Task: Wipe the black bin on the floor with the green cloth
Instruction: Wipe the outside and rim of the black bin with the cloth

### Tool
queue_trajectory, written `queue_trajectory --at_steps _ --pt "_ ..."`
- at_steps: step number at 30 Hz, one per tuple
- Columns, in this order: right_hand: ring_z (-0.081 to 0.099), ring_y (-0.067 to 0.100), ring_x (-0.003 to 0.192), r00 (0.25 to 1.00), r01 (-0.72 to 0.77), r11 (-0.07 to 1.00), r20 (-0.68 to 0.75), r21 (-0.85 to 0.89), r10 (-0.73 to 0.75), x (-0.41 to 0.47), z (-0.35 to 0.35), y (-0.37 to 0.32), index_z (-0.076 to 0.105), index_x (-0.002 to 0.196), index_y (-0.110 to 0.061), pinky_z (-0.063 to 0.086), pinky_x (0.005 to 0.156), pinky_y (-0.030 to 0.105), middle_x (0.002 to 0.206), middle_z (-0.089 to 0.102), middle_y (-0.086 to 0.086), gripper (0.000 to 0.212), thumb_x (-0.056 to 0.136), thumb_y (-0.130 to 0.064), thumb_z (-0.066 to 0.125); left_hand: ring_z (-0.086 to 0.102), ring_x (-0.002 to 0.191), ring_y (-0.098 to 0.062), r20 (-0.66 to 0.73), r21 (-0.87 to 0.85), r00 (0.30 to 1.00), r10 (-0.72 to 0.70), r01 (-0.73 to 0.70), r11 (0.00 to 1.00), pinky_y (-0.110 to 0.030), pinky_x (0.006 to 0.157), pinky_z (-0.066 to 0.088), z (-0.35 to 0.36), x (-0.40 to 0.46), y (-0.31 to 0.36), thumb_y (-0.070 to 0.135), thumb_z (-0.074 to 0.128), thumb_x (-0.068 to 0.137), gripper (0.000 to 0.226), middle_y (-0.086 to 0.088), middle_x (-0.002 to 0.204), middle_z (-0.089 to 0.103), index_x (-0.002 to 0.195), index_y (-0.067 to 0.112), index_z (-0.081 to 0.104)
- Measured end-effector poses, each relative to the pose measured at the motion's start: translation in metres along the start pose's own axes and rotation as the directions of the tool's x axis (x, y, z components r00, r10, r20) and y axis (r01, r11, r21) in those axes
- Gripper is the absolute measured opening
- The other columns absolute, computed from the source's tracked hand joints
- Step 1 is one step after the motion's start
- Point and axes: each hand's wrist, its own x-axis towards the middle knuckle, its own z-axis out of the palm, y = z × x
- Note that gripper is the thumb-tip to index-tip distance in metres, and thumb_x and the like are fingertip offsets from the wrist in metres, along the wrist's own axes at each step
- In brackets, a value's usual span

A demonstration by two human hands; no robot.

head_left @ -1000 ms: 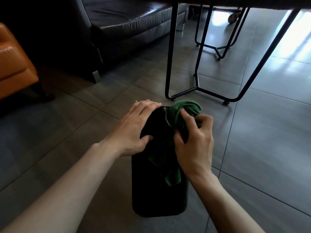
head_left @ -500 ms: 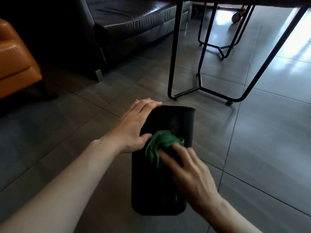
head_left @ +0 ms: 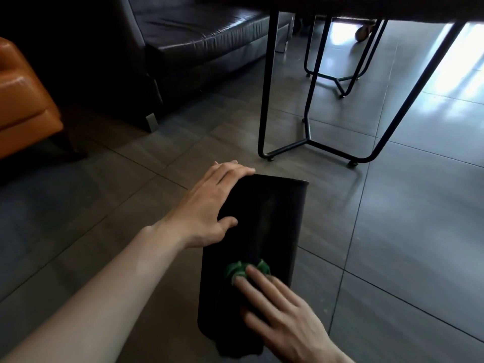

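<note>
The black bin (head_left: 272,221) lies on its side on the grey tiled floor, its open rim pointing away from me. My left hand (head_left: 212,205) rests flat on the bin's upper left side near the rim, fingers spread over the edge. My right hand (head_left: 282,315) presses the green cloth (head_left: 245,269) against the bin's side near its base. Only a bunched part of the cloth shows beyond my fingertips; the rest is hidden under my palm.
A black metal table frame (head_left: 309,137) stands just beyond the bin's rim, with a second frame (head_left: 340,79) farther back. A dark leather sofa (head_left: 199,40) sits at the back left and an orange armchair (head_left: 23,100) at the far left.
My right hand has dragged the green cloth along the bin from its rim towards its base, nearer to me. My left hand has stayed on the bin.
</note>
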Motion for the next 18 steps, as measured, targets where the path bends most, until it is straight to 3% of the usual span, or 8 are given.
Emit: queue_trajectory --at_steps 3,6,7,8,10,13,16,18 --pt "0.034 0.035 0.151 0.957 -0.247 0.963 -0.131 0.11 0.26 0.024 -0.015 0.028 0.071 0.111 -0.012 0.046 0.111 0.047 0.158 0.044 0.016 0.016 0.1 -0.011 0.06 0.017 0.154 -0.008 -0.023 -0.004 1.0 -0.009 0.009 1.0 -0.026 0.127 0.001 0.001 0.0 0.002 0.016 0.081 0.075 0.095 0.01 0.156 0.033 0.154 0.028 0.031" --pt "0.033 0.036 0.151 0.711 -0.619 0.75 -0.241 0.231 0.661 0.071 -0.04 0.065 0.069 0.123 -0.006 0.034 0.121 0.04 0.156 0.046 0.016 0.044 0.081 0.008 0.071 0.018 0.154 -0.008 -0.036 -0.011 0.999 -0.017 0.017 1.0 -0.019 0.124 -0.002 0.001 0.002 0.006 0.013 0.076 0.077 0.091 0.01 0.156 0.033 0.155 0.029 0.031" --pt "0.031 0.035 0.152 0.649 -0.676 0.691 -0.237 0.258 0.723 0.085 -0.046 0.07 0.066 0.127 -0.007 0.03 0.121 0.038 0.157 0.045 0.015 0.052 0.078 0.009 0.071 0.017 0.154 -0.007 -0.038 -0.012 0.999 -0.02 0.019 1.0 -0.018 0.123 -0.003 0.002 0.002 0.007 0.011 0.074 0.077 0.091 0.01 0.156 0.033 0.154 0.029 0.031" --pt "0.03 0.035 0.152 0.636 -0.69 0.675 -0.226 0.261 0.738 0.093 -0.049 0.069 0.065 0.131 -0.008 0.029 0.121 0.039 0.158 0.043 0.015 0.055 0.078 0.008 0.07 0.017 0.154 -0.007 -0.039 -0.015 0.999 -0.027 0.026 1.0 -0.018 0.123 -0.003 0.002 0.002 0.008 0.008 0.072 0.075 0.092 0.01 0.155 0.033 0.154 0.029 0.031" --pt "0.031 0.039 0.151 0.739 -0.613 0.767 -0.207 0.19 0.641 0.089 -0.043 0.057 0.065 0.132 -0.01 0.035 0.118 0.046 0.158 0.043 0.017 0.054 0.08 0.0 0.072 0.018 0.154 -0.009 -0.039 -0.022 0.999 -0.036 0.035 0.999 -0.023 0.126 0.0 0.0 0.0 0.008 0.005 0.07 0.073 0.092 0.008 0.155 0.035 0.154 0.027 0.033" --pt "0.036 0.04 0.149 0.914 -0.377 0.925 -0.149 0.039 0.378 0.045 -0.016 0.014 0.067 0.131 -0.017 0.049 0.106 0.05 0.156 0.045 0.016 0.039 0.092 -0.023 0.071 0.018 0.153 -0.007 -0.026 -0.019 0.999 -0.043 0.043 0.999 -0.029 0.128 0.005 -0.004 -0.007 0.002 0.01 0.078 0.075 0.092 0.009 0.155 0.035 0.153 0.029 0.034" --pt "0.04 0.036 0.147 0.984 -0.175 0.984 -0.043 -0.016 0.174 0.003 0.001 -0.013 0.067 0.13 -0.023 0.054 0.099 0.044 0.155 0.047 0.014 0.031 0.1 -0.027 0.06 0.016 0.153 -0.002 -0.018 -0.022 0.999 -0.048 0.048 0.999 -0.033 0.128 0.006 -0.005 -0.014 0.0 0.014 0.084 0.074 0.096 0.017 0.153 0.033 0.152 0.034 0.032" --pt "0.04 0.035 0.148 0.985 -0.164 0.986 -0.051 -0.008 0.163 0.0 -0.001 -0.005 0.068 0.126 -0.024 0.053 0.102 0.044 0.156 0.047 0.013 0.026 0.103 -0.022 0.055 0.015 0.153 -0.002 -0.031 -0.031 0.998 -0.05 0.049 0.998 -0.031 0.128 0.005 -0.003 -0.015 0.001 0.015 0.085 0.074 0.097 0.018 0.154 0.033 0.152 0.035 0.031"
